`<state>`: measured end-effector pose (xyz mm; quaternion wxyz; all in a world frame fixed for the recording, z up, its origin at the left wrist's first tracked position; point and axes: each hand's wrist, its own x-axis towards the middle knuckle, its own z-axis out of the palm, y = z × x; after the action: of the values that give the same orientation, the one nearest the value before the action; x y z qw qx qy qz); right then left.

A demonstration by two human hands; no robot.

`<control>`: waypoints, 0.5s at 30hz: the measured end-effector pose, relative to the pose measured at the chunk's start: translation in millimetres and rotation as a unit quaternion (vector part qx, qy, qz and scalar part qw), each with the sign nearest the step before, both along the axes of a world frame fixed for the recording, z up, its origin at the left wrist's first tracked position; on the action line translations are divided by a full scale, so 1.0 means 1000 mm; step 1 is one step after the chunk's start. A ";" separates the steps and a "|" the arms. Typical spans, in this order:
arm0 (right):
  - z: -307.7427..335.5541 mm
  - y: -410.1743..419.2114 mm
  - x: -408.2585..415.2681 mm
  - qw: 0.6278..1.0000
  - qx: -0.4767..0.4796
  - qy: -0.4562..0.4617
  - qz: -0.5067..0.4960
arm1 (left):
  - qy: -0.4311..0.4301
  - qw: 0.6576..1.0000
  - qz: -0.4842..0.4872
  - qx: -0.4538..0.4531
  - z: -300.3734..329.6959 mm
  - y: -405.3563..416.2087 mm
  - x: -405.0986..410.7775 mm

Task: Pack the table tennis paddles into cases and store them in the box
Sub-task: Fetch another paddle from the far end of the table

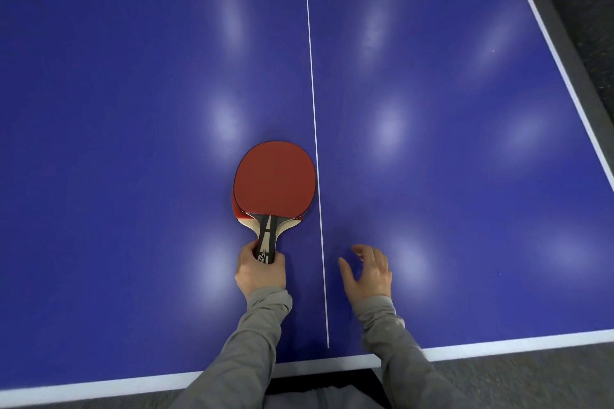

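Note:
Two red-faced table tennis paddles (pixel 275 176) lie stacked on the blue table (pixel 432 109), just left of the white centre line. The lower paddle shows only as a red sliver at the left and bottom edges. My left hand (pixel 260 271) grips the wooden and black handle (pixel 267 236), fingers and thumb curled round its end. My right hand (pixel 367 271) hovers just right of the centre line with loosely spread fingers and holds nothing. No case or box is in view.
The table's white near edge (pixel 133 383) runs across the bottom, with grey floor below it. The right edge (pixel 564 76) slants down the right side, with dark floor beyond. My grey sleeves reach in from the bottom.

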<state>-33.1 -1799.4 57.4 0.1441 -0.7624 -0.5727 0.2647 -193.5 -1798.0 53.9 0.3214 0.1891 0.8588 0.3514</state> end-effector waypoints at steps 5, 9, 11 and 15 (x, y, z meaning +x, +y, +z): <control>0.002 -0.003 0.005 0.998 -0.003 -0.036 0.046 | -0.010 1.000 0.000 0.002 0.002 -0.009 -0.005; 0.004 -0.007 0.010 0.994 -0.016 -0.068 0.080 | -0.009 1.000 0.000 0.001 0.009 -0.020 -0.014; 0.006 -0.011 0.012 0.992 -0.022 -0.084 0.093 | -0.003 1.000 -0.003 0.006 0.013 -0.025 -0.019; 0.006 -0.019 0.016 0.985 -0.028 -0.115 0.122 | 0.013 1.000 -0.017 0.014 0.020 -0.033 -0.029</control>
<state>-16.8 -1818.5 63.5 0.0222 -0.7157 -0.6667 0.2069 -222.1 -1830.7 73.8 0.3135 0.2129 0.8546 0.3550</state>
